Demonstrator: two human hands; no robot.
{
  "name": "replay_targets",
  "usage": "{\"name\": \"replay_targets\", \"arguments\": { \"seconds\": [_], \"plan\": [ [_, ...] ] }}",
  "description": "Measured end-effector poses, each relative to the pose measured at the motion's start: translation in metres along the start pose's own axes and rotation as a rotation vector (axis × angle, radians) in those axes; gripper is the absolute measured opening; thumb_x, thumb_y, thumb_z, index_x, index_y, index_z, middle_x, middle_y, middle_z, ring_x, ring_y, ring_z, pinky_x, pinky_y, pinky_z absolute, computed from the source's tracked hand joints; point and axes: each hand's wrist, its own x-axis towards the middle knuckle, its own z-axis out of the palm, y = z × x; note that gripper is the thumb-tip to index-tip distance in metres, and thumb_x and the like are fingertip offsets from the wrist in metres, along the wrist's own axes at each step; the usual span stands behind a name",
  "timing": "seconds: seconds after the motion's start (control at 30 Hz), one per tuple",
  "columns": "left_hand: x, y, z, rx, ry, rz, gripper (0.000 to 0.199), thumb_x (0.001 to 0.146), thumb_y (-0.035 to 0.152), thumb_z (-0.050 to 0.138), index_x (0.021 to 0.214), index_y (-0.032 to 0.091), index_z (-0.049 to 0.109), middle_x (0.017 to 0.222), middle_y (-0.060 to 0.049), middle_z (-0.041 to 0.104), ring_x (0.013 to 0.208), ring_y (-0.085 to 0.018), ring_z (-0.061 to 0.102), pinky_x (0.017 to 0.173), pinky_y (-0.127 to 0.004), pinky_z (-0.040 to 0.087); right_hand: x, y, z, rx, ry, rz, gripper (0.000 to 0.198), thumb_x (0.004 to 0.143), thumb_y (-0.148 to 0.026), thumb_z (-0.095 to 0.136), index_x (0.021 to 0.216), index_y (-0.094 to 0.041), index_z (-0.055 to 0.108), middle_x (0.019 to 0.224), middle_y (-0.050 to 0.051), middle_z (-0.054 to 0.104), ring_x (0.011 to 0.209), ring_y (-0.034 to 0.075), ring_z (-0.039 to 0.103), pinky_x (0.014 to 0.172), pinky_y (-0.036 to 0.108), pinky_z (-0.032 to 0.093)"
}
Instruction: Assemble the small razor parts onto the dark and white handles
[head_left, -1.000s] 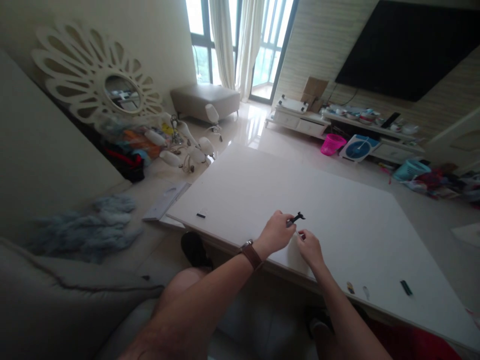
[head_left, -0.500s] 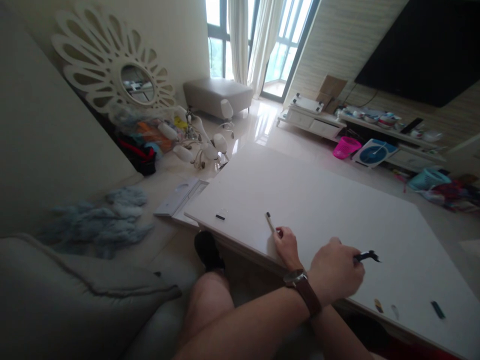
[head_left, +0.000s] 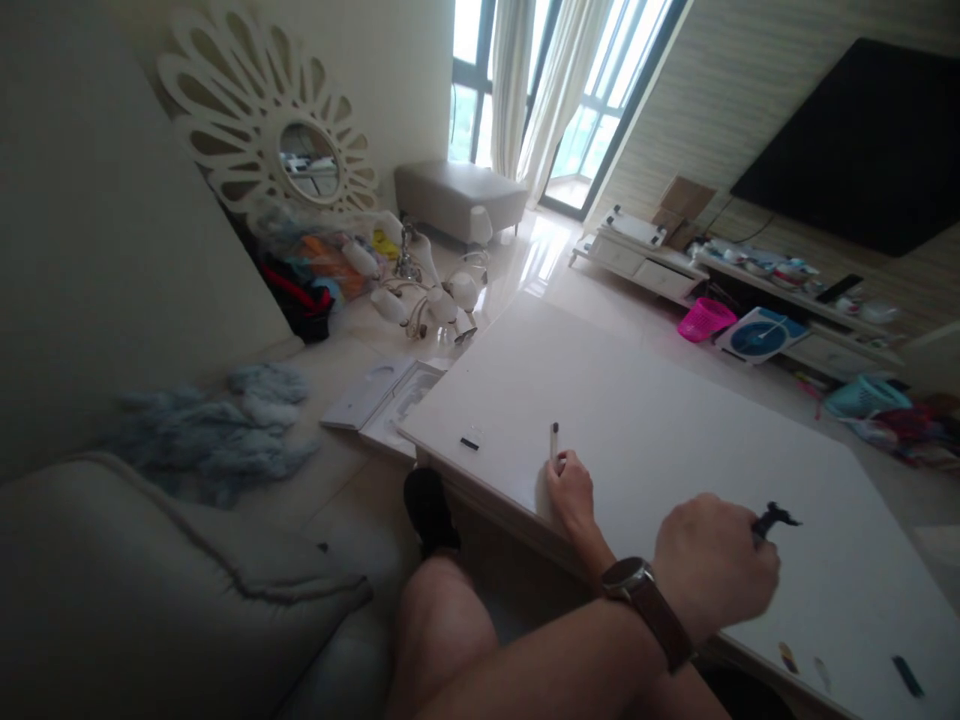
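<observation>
Over the white surface (head_left: 675, 420), arms crossed, both hands are gripping small parts.
Left hand (head_left: 716, 565) is clamped on a small black tool (head_left: 776, 519) above the near edge; right hand (head_left: 571, 487) is pinching a thin stick (head_left: 554, 440) resting on the top. Steady grips suit such small parts.

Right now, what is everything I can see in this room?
large white table top: one, white, centre
small black clip-shaped tool: one, black, in left hand
thin pale stick: one, dark-tipped, in right hand
small black piece: one, table's left edge
flower-shaped white wall mirror: one, upper left
pink plastic basket: one, floor, right
black television: one, right wall
grey sofa cushion: one, lower left
brown-strapped wristwatch: one, left wrist
left hand: closed, over table's near edge
right hand: on table
</observation>
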Motion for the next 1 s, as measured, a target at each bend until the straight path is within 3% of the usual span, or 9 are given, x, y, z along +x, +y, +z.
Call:
{"name": "replay_targets", "arguments": {
  "seconds": [0.13,0.27,0.4,0.5,0.63,0.8,0.9,1.0],
  "plan": [
    [0.006,0.000,-0.013,-0.077,-0.022,-0.054,0.037,0.090,0.038,0.046,0.096,0.015,0.074,0.093,-0.016,0.073,0.084,-0.026,0.067,0.075,-0.035,0.054,-0.002,-0.020,-0.003,-0.012,0.115,-0.218,0.025,0.093,-0.032,0.052,0.108,-0.014,0.061,0.101,0.014,0.063,0.097,0.027,0.058,0.089,0.039,0.046],
    [0.008,-0.001,-0.021,-0.119,0.027,-0.071,0.035,0.089,0.038,0.046,0.094,0.017,0.074,0.094,-0.015,0.074,0.086,-0.026,0.068,0.077,-0.036,0.054,-0.006,-0.061,0.011,0.137,0.016,-0.458,0.021,0.090,-0.029,0.059,0.107,-0.018,0.062,0.107,0.011,0.062,0.106,0.027,0.055,0.096,0.041,0.046],
    [0.006,-0.002,-0.027,-0.138,0.054,-0.097,0.032,0.089,0.039,0.047,0.094,0.020,0.072,0.095,-0.012,0.074,0.087,-0.026,0.068,0.079,-0.036,0.053,-0.006,-0.099,0.036,0.200,-0.074,-0.531,0.037,0.085,-0.032,0.068,0.118,-0.018,0.060,0.131,0.014,0.057,0.121,0.029,0.049,0.105,0.044,0.043],
    [0.006,-0.003,-0.030,-0.155,0.061,-0.111,0.033,0.089,0.043,0.046,0.095,0.023,0.071,0.094,-0.010,0.074,0.086,-0.026,0.068,0.077,-0.036,0.052,-0.001,-0.113,0.048,0.142,-0.104,-0.487,0.038,0.086,-0.030,0.068,0.121,-0.019,0.060,0.131,0.014,0.059,0.123,0.032,0.047,0.102,0.048,0.042],
    [0.008,-0.005,-0.030,-0.172,0.083,-0.119,0.033,0.091,0.045,0.044,0.098,0.024,0.069,0.093,-0.009,0.073,0.085,-0.025,0.066,0.076,-0.035,0.050,0.004,-0.114,0.048,0.123,-0.129,-0.490,0.026,0.089,-0.022,0.063,0.115,-0.022,0.064,0.115,0.010,0.067,0.112,0.029,0.053,0.094,0.043,0.045],
    [0.008,-0.010,-0.028,-0.165,0.086,-0.136,0.036,0.093,0.042,0.040,0.110,0.021,0.064,0.095,-0.010,0.072,0.083,-0.024,0.064,0.073,-0.032,0.047,-0.001,-0.099,0.035,0.220,-0.121,-0.557,0.018,0.091,-0.022,0.061,0.109,-0.022,0.067,0.116,0.009,0.066,0.113,0.025,0.054,0.098,0.039,0.045],
    [0.011,-0.011,-0.036,-0.166,0.116,-0.135,0.034,0.095,0.038,0.037,0.111,0.020,0.060,0.091,-0.010,0.070,0.078,-0.023,0.062,0.069,-0.031,0.044,-0.005,-0.084,0.020,0.293,-0.084,-0.568,0.014,0.092,-0.025,0.061,0.103,-0.022,0.070,0.121,0.009,0.065,0.117,0.025,0.054,0.101,0.040,0.046],
    [0.016,-0.015,-0.054,-0.174,0.197,-0.169,0.026,0.094,0.038,0.040,0.099,0.020,0.059,0.083,-0.006,0.068,0.072,-0.020,0.059,0.066,-0.030,0.041,-0.009,-0.056,-0.008,0.335,-0.024,-0.524,0.010,0.088,-0.026,0.066,0.094,-0.022,0.073,0.118,0.010,0.068,0.114,0.027,0.058,0.100,0.045,0.048]
  ]
}}
